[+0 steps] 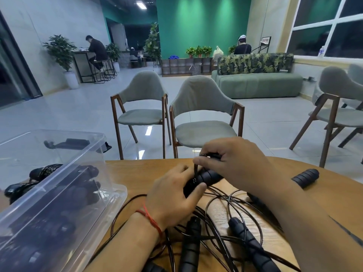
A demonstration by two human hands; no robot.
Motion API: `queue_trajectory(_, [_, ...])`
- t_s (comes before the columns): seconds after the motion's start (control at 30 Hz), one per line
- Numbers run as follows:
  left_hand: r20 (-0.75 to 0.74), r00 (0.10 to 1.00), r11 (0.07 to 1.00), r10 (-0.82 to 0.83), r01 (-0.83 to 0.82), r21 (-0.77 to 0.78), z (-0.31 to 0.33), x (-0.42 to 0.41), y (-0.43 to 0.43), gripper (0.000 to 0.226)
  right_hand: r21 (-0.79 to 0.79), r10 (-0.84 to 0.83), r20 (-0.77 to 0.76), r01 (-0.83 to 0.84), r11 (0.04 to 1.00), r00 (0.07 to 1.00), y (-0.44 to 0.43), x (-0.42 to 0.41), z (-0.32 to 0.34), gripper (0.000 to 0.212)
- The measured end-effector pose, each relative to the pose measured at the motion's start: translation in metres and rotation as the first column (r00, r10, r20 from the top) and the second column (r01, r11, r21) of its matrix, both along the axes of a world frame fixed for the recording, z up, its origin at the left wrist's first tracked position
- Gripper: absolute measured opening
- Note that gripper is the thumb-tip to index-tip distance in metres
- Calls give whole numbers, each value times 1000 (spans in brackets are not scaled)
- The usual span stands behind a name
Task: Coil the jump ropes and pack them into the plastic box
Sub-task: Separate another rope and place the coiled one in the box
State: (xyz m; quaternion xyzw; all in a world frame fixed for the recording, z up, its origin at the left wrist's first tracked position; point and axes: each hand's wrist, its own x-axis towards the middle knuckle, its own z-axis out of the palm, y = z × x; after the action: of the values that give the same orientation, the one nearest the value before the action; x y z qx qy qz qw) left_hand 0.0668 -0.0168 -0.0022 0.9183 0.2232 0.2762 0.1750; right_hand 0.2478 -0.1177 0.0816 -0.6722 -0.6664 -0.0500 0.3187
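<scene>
My left hand [174, 195] grips a black ribbed jump rope handle [208, 178] above the wooden table [137, 173]. My right hand [233, 161] pinches the thin black cord at that handle's far end. Loose black cord [222, 211] lies tangled on the table under both hands. Two more black handles [189, 246] [247, 242] lie near the front edge. Another handle [305, 177] rests to the right. The clear plastic box [59, 193] stands at the left with several black coiled ropes inside.
Two grey chairs [198, 114] stand just beyond the table's far edge, another pair at the right [337, 107]. A green sofa [257, 83], plants and seated people are far back across the tiled floor.
</scene>
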Motion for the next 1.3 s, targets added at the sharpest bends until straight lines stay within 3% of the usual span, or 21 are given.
queue_trajectory(0.2, [199, 934, 947, -297, 314, -64, 9, -6, -7, 61, -67, 149, -428, -196, 978, 891, -1, 16, 1, 22])
queue_trajectory(0.33, [248, 920, 942, -303, 329, -71, 8, -3, -12, 91, -102, 155, -589, -263, 959, 793, -2, 20, -1, 18])
queue_trajectory(0.47, [281, 900, 931, -334, 362, -52, 8, -2, -14, 92, -199, 88, -740, -342, 919, 667, -2, 24, -8, 25])
queue_trajectory(0.6, [327, 878, 896, -350, 416, -158, 7, -1, -17, 91, -239, 17, -822, -372, 897, 569, 2, 33, -18, 34])
queue_trajectory(0.73, [435, 869, 842, -235, 406, -356, 5, -3, -18, 76, -336, -57, -752, -308, 890, 657, 11, 32, -33, 44])
queue_trajectory(0.8, [470, 863, 813, -187, 405, -419, 4, -4, -16, 65, -304, -37, -777, -323, 896, 628, 12, 29, -38, 16])
queue_trajectory(0.97, [573, 818, 717, -52, 430, -548, 4, -2, -8, 52, -222, -6, -829, -320, 921, 559, 17, 21, -42, 22])
queue_trajectory(1.3, [637, 724, 656, 263, 350, -669, 9, 2, 1, 40, -256, 54, -654, -288, 923, 755, 16, 5, -37, 16])
